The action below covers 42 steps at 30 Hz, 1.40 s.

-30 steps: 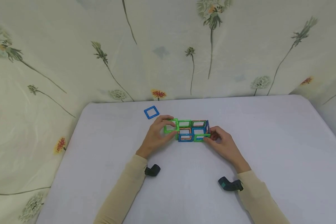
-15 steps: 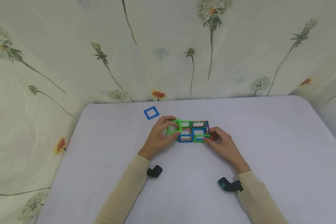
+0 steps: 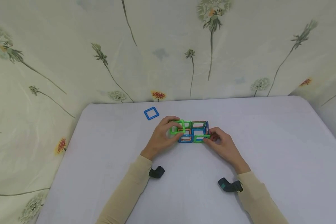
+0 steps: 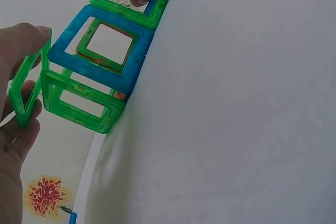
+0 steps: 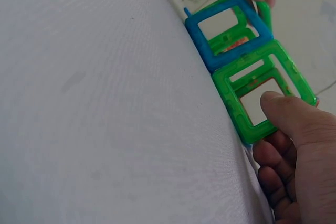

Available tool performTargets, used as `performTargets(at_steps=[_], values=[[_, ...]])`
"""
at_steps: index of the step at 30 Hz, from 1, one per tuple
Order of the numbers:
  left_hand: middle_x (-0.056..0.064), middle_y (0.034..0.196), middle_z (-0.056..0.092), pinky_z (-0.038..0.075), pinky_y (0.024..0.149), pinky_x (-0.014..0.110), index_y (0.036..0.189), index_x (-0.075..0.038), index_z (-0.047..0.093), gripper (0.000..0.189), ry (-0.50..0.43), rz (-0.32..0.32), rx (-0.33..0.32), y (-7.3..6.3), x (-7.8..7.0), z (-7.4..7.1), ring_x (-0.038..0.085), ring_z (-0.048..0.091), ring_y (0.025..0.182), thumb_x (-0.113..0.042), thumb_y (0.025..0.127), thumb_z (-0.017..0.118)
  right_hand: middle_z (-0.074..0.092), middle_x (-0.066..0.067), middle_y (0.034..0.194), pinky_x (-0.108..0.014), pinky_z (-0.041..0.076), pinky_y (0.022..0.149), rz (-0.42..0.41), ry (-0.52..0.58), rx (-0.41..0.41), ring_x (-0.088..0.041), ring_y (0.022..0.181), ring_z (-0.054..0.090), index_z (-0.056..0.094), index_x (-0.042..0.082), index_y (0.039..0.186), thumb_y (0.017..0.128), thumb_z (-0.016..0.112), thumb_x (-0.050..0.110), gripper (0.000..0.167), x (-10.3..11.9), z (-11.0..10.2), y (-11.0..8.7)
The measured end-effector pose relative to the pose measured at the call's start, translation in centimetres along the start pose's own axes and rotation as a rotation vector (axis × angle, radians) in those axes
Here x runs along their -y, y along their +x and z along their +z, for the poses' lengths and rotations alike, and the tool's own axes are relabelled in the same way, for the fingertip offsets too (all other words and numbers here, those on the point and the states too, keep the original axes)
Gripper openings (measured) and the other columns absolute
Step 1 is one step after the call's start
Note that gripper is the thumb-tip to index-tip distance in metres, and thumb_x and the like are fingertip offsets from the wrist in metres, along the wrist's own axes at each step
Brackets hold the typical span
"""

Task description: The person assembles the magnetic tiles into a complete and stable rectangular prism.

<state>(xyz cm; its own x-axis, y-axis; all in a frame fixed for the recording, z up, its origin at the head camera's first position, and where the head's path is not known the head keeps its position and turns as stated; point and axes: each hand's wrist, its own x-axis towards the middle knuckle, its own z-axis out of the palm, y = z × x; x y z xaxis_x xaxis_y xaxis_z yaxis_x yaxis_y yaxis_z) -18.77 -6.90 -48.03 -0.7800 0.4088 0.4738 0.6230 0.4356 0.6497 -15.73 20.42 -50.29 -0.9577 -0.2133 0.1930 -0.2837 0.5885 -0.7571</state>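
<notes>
A low box of magnetic tiles stands mid-table in the head view, its square frames in green, blue and orange-red. Its front wall has a blue tile [image 4: 89, 72] on the left and a green tile [image 5: 231, 107] on the right. My left hand [image 3: 160, 138] pinches a separate green square magnetic tile [image 3: 183, 127] between thumb and fingers, tilted over the box's left end. My right hand [image 3: 225, 146] grips the box's front right corner. Its thumb presses the green front tile while the other fingers curl beside the right end, partly hidden.
A loose blue square tile [image 3: 146, 115] lies flat behind my left hand, near the far edge of the white table [image 3: 268, 140]. Behind the table rises a cloth [image 3: 168, 71] printed with flowers. Black devices sit at the left wrist [image 3: 156, 172] and right wrist [image 3: 229, 185].
My left hand has moved a little to the right with the green tile, which now overlaps more of the box's left end. The right hand and the box have stayed put.
</notes>
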Motion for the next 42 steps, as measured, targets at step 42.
performTargets(at_steps=[42], values=[[-0.002, 0.131, 0.056, 0.039, 0.107, 0.028, 0.103, -0.018, 0.069, 0.022, 0.121, 0.048, 0.051, 0.8, -1.6, 1.8, 0.012, 0.046, 0.126, -0.028, 0.084, 0.072, 0.060, 0.004, 0.090, -0.018, 0.043, 0.072, -0.018, 0.001, -0.005, -0.009, 0.081, 0.052, 0.057, 0.018, 0.109, 0.087, 0.068, 0.030, 0.028, -0.6, 0.3, -0.2]])
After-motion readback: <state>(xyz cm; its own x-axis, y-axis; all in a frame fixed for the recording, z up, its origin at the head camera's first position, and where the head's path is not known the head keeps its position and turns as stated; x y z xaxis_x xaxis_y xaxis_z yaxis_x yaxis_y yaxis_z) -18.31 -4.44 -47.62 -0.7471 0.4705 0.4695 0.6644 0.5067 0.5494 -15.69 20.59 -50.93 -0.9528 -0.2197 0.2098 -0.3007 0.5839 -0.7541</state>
